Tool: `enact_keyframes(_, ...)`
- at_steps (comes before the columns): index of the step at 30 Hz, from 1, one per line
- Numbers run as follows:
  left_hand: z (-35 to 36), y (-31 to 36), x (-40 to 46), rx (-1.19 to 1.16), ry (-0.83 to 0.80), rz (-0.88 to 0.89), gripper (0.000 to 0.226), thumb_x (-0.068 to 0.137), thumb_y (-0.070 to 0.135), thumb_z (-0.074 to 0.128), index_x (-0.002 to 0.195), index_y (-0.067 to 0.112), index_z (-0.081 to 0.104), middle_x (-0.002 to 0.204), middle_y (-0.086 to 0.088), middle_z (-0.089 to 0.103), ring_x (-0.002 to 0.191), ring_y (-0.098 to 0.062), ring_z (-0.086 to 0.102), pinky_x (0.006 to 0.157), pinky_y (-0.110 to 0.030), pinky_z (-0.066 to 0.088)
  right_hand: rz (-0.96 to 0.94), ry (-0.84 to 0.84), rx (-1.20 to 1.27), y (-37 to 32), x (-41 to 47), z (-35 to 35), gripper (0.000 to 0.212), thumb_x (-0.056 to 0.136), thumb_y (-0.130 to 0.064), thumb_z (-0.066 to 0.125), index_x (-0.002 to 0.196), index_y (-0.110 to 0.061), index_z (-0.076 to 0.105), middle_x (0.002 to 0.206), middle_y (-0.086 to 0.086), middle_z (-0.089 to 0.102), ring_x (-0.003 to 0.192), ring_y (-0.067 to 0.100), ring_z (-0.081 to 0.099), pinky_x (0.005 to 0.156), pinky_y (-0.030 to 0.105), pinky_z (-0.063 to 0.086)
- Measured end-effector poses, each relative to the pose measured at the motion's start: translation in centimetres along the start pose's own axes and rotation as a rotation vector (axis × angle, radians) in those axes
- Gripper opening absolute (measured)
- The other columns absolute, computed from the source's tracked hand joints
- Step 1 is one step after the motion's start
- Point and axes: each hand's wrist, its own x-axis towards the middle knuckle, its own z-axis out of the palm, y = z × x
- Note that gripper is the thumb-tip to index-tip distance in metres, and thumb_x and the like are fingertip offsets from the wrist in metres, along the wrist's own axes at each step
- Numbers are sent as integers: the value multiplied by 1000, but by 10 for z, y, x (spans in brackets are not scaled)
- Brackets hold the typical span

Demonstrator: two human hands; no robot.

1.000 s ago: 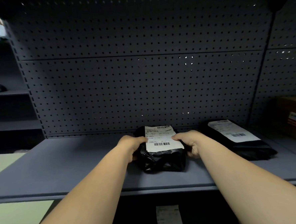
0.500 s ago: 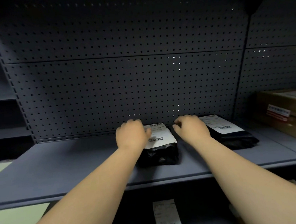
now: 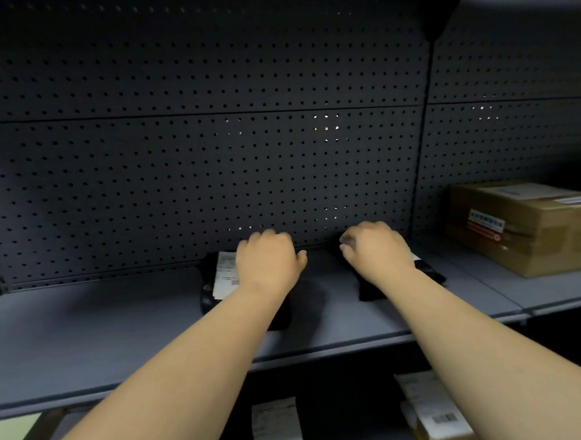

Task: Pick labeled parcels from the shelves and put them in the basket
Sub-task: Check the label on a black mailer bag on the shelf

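Two black bagged parcels with white labels lie on the grey shelf point(image 3: 102, 333) against the pegboard back. My left hand point(image 3: 267, 260) lies on top of the left parcel point(image 3: 224, 275), fingers curled over its far end and thumb spread to the right. Its label shows only at the left of the hand. My right hand point(image 3: 376, 252) covers the right parcel point(image 3: 430, 272), fingers curled down over its far end. Only that parcel's dark near and right edges show. No basket is in view.
A taped cardboard box point(image 3: 527, 225) with a label stands on the shelf at the right. On the lower shelf lie more labelled parcels, one in the middle point(image 3: 278, 428) and one to the right point(image 3: 433, 405). The pegboard wall point(image 3: 211, 173) closes the back.
My right hand left the first parcel and moved right onto the second one. My left hand slid over the top of the first parcel. The view turned right, showing more of the cardboard box.
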Motion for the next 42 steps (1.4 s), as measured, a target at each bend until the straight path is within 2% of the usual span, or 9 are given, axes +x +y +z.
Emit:
enact_keyframes(9,10,74,28,-52,-96,-104,36,90,47,48,75,14,49,87,-7,65,81,-27,59,63,-30,37,53,-41,50,91,12,-16,35,93,-34,49,123,-19,60,122,7,60,111,27,51,81,34,43)
enact_keyframes(17,22,116,39,-398,-273,-427,34,89,45,52,89,12,61,87,-5,62,76,-24,57,65,-29,47,168,-181,277,140,21,-13,38,93,-35,50,128,-20,57,128,6,58,113,26,53,86,34,49)
enact_keyframes(21,32,126,40,-637,-303,-604,43,90,43,53,95,2,66,92,-15,66,79,-27,58,56,-26,37,280,-258,525,150,23,-2,39,91,-34,55,125,-15,59,127,6,60,113,24,56,87,31,45)
enact_keyframes(26,47,137,38,-1071,-264,-849,44,89,37,59,119,5,58,111,-6,61,77,-16,47,74,-27,37,614,-405,1097,150,25,9,40,90,-26,60,123,-3,56,120,11,60,105,23,53,84,30,42)
enact_keyframes(28,52,139,39,-1191,-267,-939,45,89,39,59,120,6,56,93,-1,58,74,-16,48,76,-29,39,709,-480,1259,147,27,13,28,89,-25,60,112,-8,59,107,7,59,105,23,53,87,30,43)
enact_keyframes(30,55,138,41,-1284,-280,-1012,50,88,42,59,120,4,54,95,-3,59,88,-23,56,83,-33,46,754,-565,1326,144,29,18,11,89,-24,59,90,-13,59,106,7,58,108,24,54,89,32,49)
enact_keyframes(34,63,137,46,-1368,-370,-1074,54,90,50,53,124,9,56,124,-11,60,111,-29,57,93,-39,48,806,-663,1395,145,31,21,19,93,-23,53,79,-12,59,84,7,64,79,19,61,51,26,49)
enact_keyframes(36,66,136,49,-1388,-402,-1076,52,90,51,50,119,9,58,118,-10,62,104,-28,59,86,-37,49,804,-690,1414,145,31,22,22,93,-24,53,78,-10,62,80,8,65,74,20,60,49,26,47)
enact_keyframes(42,76,134,51,-1389,-461,-1056,48,89,48,53,118,11,61,114,-9,65,103,-30,61,98,-43,48,821,-722,1400,146,37,26,22,91,-26,55,80,-9,63,82,9,66,75,21,61,48,26,49)
